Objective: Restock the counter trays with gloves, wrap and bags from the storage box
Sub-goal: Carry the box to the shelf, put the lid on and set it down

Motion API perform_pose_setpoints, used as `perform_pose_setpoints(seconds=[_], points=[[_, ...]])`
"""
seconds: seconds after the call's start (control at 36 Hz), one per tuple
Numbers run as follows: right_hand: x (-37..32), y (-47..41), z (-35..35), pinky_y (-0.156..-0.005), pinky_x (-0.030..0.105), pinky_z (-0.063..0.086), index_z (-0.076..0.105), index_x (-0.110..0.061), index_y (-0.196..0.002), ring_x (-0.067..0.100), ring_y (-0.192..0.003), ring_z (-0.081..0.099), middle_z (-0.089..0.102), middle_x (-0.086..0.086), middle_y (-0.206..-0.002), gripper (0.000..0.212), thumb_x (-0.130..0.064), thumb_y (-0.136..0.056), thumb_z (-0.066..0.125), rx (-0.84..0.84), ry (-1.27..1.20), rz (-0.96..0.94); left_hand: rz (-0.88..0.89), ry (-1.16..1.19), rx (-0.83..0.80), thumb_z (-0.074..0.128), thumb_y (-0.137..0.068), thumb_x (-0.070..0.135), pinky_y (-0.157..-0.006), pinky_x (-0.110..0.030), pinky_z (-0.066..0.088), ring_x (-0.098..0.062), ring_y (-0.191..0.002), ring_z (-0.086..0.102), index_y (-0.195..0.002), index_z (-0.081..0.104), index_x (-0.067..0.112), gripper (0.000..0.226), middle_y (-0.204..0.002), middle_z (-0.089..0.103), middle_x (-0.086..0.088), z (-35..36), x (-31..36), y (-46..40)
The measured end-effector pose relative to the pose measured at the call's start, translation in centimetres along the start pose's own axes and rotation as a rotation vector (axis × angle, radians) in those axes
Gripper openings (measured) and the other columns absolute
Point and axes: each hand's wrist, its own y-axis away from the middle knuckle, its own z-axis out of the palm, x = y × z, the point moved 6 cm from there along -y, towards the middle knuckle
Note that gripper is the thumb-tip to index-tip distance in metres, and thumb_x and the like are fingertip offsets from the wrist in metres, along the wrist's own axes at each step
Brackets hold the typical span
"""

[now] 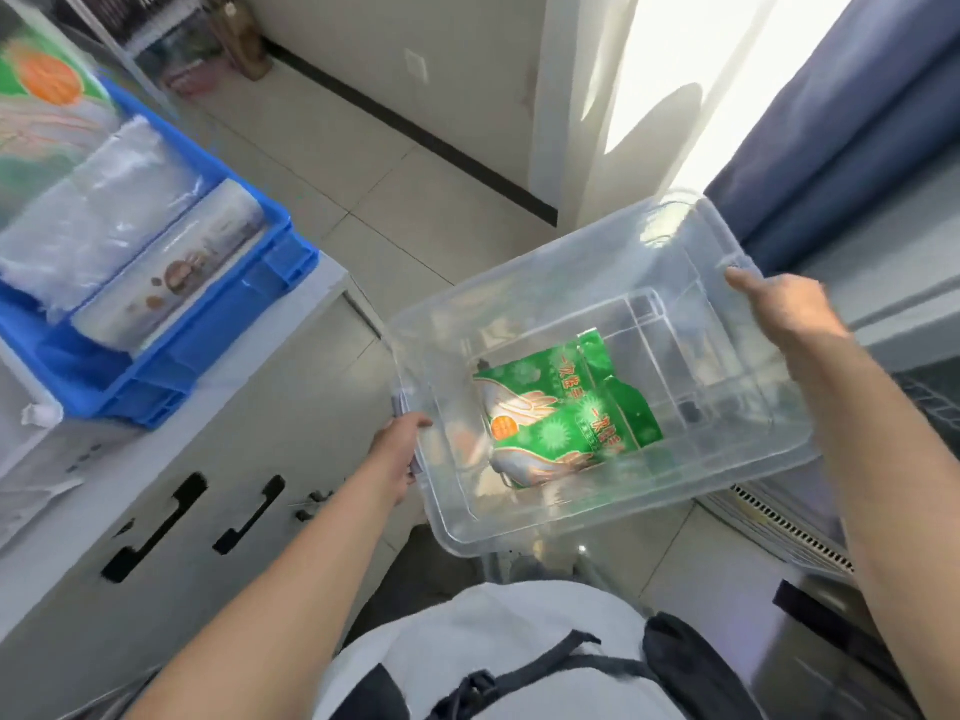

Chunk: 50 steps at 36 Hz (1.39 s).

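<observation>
Tiled floor below, white cabinet counter on your left w/ a blue tray sitting on it. You're holding the clear storage box up in the air off to the right of the counter. Left hand is clamped on the near-left rim, right hand gripping the far-right rim, so hands are well apart, one on each side.

Box looks tilted, far end higher, so imo level it out or the stuff slides. Best bet is prob to set it down somewhere steady before you reach in; one-handing a floppy plastic box is asking for a spill. Keep both grips on till it's resting.

Inside there's only green glove packs left, looks like two overlapping, lying flat on the bottom toward your side. Shiny printed plastic w/ hand pics and an orange dot, crinkly, should be light and slippery.

Tray already has a clear stack of bags and a wrap roll side by side, touching. Another green pack sits further back, blurry tho.
</observation>
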Motion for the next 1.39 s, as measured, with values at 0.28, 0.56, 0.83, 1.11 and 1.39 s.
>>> perform_pose_setpoints(seconds=[0.28,0.56,0.83,1.11,1.39], points=[[-0.5,-4.7,-3.6,-0.048,0.031,0.024,0.048,-0.021,-0.065,0.022,-0.050,0.034,0.038,0.004,-0.058,0.041,-0.054,-0.084,0.063,0.051,-0.252,0.222,0.212,-0.155,-0.048,0.061,-0.081,0.031,-0.060,-0.027,0.045,-0.021,-0.078,0.058,-0.119,0.061,0.009,0.044,-0.101,0.063,-0.005,10.9,23.1,-7.3],[-7.3,-9.4,-0.5,-0.068,0.033,0.043,0.061,-0.015,-0.123,0.023,-0.075,0.056,0.060,0.002,-0.084,0.063,-0.058,-0.077,0.067,-0.015,-0.394,0.336,0.224,-0.424,-0.221,0.050,-0.083,0.031,-0.080,-0.041,0.045,-0.028,-0.092,0.059,-0.105,0.060,0.013,0.030,-0.103,0.056,-0.016,12.6,40.4,-12.5],[-20.1,-18.7,10.4,-0.090,0.042,0.050,0.065,-0.023,-0.122,0.027,-0.111,0.062,0.068,0.001,-0.123,0.060,-0.066,-0.081,0.057,-0.309,-0.548,0.293,0.147,-0.353,0.032,0.054,-0.085,0.044,-0.100,-0.058,0.044,-0.038,-0.109,0.062,-0.123,0.064,0.008,0.053,-0.119,0.063,-0.022,2.9,50.0,-19.9],[-37.4,-29.3,18.5,-0.058,0.019,0.052,0.077,-0.043,-0.092,0.004,-0.075,0.073,0.077,-0.013,-0.087,0.052,-0.082,-0.075,0.048,-0.683,-0.473,0.045,0.059,0.005,0.349,0.059,-0.091,0.051,-0.096,-0.054,0.051,-0.036,-0.109,0.065,-0.128,0.061,0.009,0.056,-0.123,0.066,-0.018,-8.1,52.9,-20.2],[-55.2,-36.6,27.0,-0.102,0.050,0.048,0.071,-0.023,-0.117,0.030,-0.106,0.068,0.073,0.004,-0.115,0.073,-0.072,-0.064,0.059,-0.768,-0.359,-0.028,0.051,0.390,0.435,0.064,-0.084,0.048,-0.070,-0.032,0.046,-0.029,-0.085,0.059,-0.133,0.059,0.007,0.064,-0.121,0.062,-0.024,-13.5,55.1,-22.5]])
